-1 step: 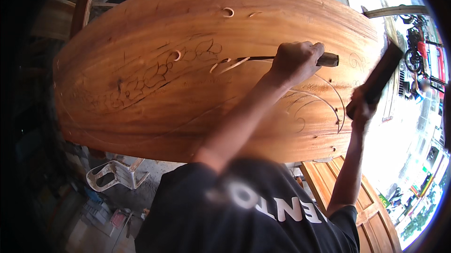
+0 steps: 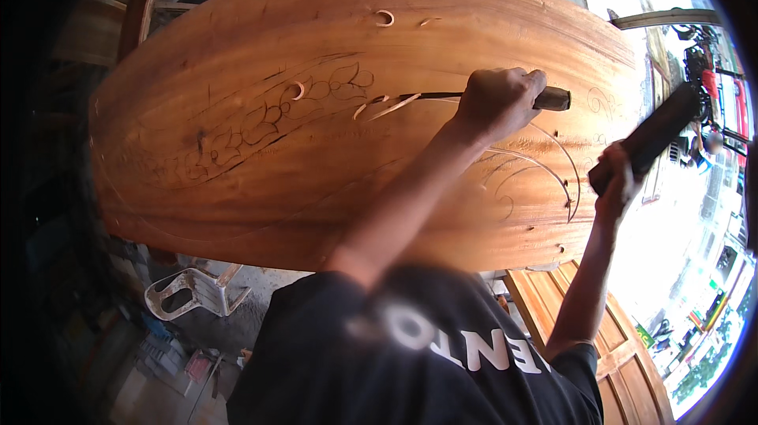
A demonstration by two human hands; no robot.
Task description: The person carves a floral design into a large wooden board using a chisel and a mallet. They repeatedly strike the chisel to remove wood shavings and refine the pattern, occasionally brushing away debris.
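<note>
My left hand (image 2: 497,105) is closed around a gouge (image 2: 553,99), its dark blade lying low along the broad brown wooden panel (image 2: 347,204), with pale curled shavings (image 2: 395,107) at its tip. The panel bears drawn leaf shapes and carved curving grooves. My right hand (image 2: 616,176) grips a dark wooden mallet (image 2: 659,125), held out to the right of the gouge's handle, apart from it. More loose curls (image 2: 384,18) lie on the panel's surface.
A white plastic chair (image 2: 205,295) stands below the panel at lower left. A panelled wooden door (image 2: 624,393) is at lower right. A metal bar (image 2: 663,19) runs past the upper right corner. Motorcycles (image 2: 699,70) are parked outside in bright light at right.
My right hand and the mallet have moved to the right, away from the gouge's handle. My left hand and the gouge look unmoved.
</note>
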